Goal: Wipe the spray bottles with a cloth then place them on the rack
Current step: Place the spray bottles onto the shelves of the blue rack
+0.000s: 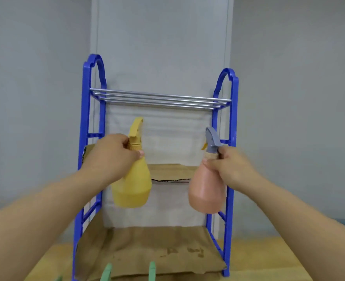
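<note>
Straight ahead of both hands: tall blue plastic rack [231,138] with shaped side frames, a top shelf of thin shiny metal rods, and lower shelves lined with dull brown cardboard. Beneath the forearms: pale wooden tabletop [268,258]. Held up level with the middle shelf, probably ready for setting down there: matte mustard-yellow pear-shaped plastic spray bottle [132,185], neck clamped in the left hand [115,155], nozzle pointing away. Off to the other side, well apart: glossy salmon-pink pear-shaped plastic spray bottle [207,189] with a grey trigger head, neck gripped by the right hand [231,167]. Both carried by the neck, likely for a steady upright lowering. Below the wrists, near the bottom edge: pale green plastic tips [152,270], identity unclear. No cloth visible.
</note>
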The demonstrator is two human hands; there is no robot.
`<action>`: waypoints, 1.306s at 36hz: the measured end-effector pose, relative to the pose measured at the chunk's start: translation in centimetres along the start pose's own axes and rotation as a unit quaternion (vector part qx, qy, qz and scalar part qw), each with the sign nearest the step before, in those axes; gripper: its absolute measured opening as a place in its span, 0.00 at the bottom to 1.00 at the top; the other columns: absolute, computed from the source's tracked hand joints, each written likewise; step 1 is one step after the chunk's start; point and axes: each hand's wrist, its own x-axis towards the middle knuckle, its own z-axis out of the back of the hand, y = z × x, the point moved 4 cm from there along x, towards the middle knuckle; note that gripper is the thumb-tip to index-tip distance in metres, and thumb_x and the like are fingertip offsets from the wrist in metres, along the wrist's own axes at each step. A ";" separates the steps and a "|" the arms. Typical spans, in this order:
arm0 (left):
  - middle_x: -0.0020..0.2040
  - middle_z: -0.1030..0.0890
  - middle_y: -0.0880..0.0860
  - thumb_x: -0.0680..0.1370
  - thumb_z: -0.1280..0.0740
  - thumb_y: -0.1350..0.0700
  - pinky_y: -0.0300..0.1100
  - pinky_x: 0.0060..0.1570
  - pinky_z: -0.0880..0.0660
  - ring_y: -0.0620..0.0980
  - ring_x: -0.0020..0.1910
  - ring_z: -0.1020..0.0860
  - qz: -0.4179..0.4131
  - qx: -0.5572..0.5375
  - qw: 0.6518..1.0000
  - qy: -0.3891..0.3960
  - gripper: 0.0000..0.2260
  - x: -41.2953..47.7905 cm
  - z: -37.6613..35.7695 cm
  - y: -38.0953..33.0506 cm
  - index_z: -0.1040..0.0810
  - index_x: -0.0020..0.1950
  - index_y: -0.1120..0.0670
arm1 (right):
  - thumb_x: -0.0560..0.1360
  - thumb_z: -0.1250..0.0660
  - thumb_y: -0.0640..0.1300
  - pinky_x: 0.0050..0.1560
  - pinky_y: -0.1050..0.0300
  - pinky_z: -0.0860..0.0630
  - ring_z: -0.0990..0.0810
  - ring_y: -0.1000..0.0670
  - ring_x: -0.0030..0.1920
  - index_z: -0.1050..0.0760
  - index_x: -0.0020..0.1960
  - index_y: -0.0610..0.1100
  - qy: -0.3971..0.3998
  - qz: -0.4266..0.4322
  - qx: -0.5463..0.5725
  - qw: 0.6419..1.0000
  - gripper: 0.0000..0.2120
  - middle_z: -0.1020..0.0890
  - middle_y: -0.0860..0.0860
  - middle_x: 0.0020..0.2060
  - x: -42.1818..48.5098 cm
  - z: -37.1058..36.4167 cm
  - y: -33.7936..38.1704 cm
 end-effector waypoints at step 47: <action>0.41 0.23 0.53 0.76 0.33 0.46 0.39 0.33 0.30 0.49 0.39 0.25 0.073 0.173 0.981 0.039 0.14 17.0 -7.9 9.8 0.27 0.49 0.57 | 0.77 0.36 0.49 0.31 0.58 0.34 0.28 0.50 0.34 0.30 0.42 0.43 0.054 -0.066 -0.146 0.986 0.11 0.26 0.48 0.35 18.1 -7.8 -5.3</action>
